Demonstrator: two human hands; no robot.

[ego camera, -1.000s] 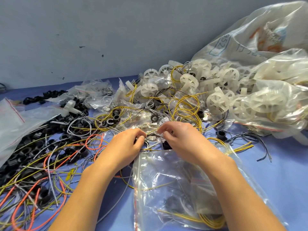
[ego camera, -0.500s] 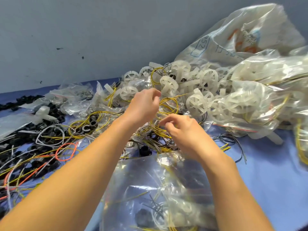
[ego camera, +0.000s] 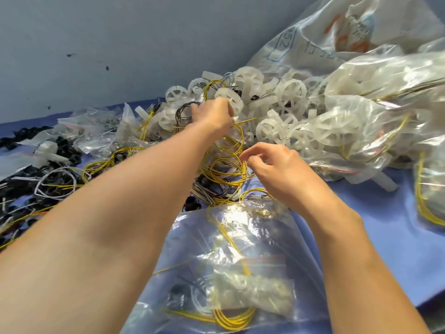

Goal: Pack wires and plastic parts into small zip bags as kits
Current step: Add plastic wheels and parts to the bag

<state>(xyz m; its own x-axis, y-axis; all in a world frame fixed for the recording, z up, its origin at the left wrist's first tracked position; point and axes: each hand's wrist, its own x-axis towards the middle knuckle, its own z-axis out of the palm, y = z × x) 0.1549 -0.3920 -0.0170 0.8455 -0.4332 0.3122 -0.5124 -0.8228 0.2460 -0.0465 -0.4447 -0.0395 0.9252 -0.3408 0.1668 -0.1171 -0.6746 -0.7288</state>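
Observation:
My left hand [ego camera: 212, 114] reaches far forward into the pile and its fingers curl round a white plastic wheel [ego camera: 228, 98]. My right hand [ego camera: 274, 167] is nearer, with fingers curled; thumb and forefinger pinch a strand of the yellow wire coils [ego camera: 224, 165] heaped between my arms. A large clear zip bag [ego camera: 240, 237] lies flat in front of me, with small packed kits, yellow wire and a black part inside it.
Loose white wheels [ego camera: 289, 92] and big clear bags of filled kits [ego camera: 375, 112] pile up at the right. Black plastic parts with white and orange wires [ego camera: 55, 179] cover the left. Small zip bags [ego camera: 91, 121] lie at the back left on the blue table [ego camera: 395, 227].
My left hand has gone from the bag's mouth forward into the white wheels and closed on one. My right hand has lifted slightly over the yellow coils. The view has tilted right.

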